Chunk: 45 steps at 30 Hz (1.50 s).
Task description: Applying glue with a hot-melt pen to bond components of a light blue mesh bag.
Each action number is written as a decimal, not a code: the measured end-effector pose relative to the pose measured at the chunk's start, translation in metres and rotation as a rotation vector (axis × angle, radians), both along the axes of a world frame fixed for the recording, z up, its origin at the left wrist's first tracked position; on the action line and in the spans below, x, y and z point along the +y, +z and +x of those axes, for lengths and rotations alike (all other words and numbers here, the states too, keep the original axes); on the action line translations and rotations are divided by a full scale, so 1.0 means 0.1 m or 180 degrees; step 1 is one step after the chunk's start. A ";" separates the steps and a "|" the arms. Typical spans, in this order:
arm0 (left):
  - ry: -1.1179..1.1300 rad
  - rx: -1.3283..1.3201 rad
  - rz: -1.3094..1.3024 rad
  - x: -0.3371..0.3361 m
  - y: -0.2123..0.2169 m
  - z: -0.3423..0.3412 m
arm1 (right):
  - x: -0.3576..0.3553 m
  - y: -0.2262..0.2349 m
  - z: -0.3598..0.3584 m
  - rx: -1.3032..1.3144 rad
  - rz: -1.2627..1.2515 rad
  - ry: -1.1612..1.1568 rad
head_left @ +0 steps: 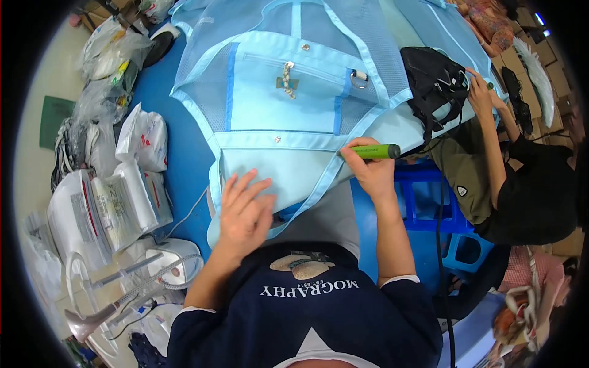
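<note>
A light-blue mesh tote bag (282,92) lies spread over the table, with a zipped front pocket, metal snaps, a braided cord pull and long straps. My right hand (371,168) is closed around a thick green marker pen (374,151) with a dark rear end. The marker's tip points left, at the bag's trim where a strap (325,180) meets the band; whether it touches is too small to tell. Over the near left part of the bag my left hand (244,211) hovers or rests lightly, fingers spread, holding nothing.
Right of the tote lies a black bag (433,89), and beyond it a co-worker's hands (481,92) work at the table. Blue plastic stools (429,196) stand below. Plastic-wrapped packages (80,211) and a garment steamer (172,264) are at the left. A black cable (439,245) hangs at the right.
</note>
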<state>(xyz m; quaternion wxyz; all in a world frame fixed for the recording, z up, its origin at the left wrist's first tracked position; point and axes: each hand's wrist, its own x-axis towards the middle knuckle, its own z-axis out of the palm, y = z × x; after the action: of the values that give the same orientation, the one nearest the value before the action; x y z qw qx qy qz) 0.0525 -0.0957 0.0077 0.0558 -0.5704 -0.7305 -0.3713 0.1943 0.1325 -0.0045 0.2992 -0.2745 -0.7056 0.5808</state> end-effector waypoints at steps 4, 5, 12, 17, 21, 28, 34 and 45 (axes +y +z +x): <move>0.0454 -0.0001 0.0259 -0.28 -0.10 -0.26 | 0.02 -0.06 -0.01 0.0192 0.0109 -0.0345; 0.0702 -0.0124 0.0433 -0.36 -0.16 -0.33 | -0.02 -0.07 -0.03 0.0185 0.0111 -0.0330; 0.1519 -0.0456 0.0788 -0.73 -0.40 -0.69 | -0.01 -0.22 0.12 0.0550 0.1037 -0.1411; 0.1564 -0.0663 0.0873 -0.63 -0.46 -0.76 | -0.34 -0.29 0.33 0.0298 0.2597 -0.0729; 0.1467 -0.0996 0.1131 -0.54 -0.53 -0.78 | -0.53 -0.21 0.20 0.0348 0.3232 -0.0093; 0.1063 -0.0110 0.0408 -0.41 -0.26 -0.39 | -0.63 0.15 -0.26 0.0283 0.2284 0.0488; 0.0878 -0.0248 0.0458 -0.20 -0.13 -0.06 | -0.55 0.09 -0.57 0.0032 0.1511 0.0384; 0.0585 -0.0023 0.1073 -0.41 0.25 -0.05 | -0.06 -0.14 -0.15 0.0047 0.1124 0.0563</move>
<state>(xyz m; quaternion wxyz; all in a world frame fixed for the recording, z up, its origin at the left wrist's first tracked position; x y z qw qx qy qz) 0.0477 -0.1371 0.0326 0.1817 -0.4825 -0.7072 -0.4838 0.1796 0.1266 -0.0187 0.2957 -0.1504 -0.8157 0.4740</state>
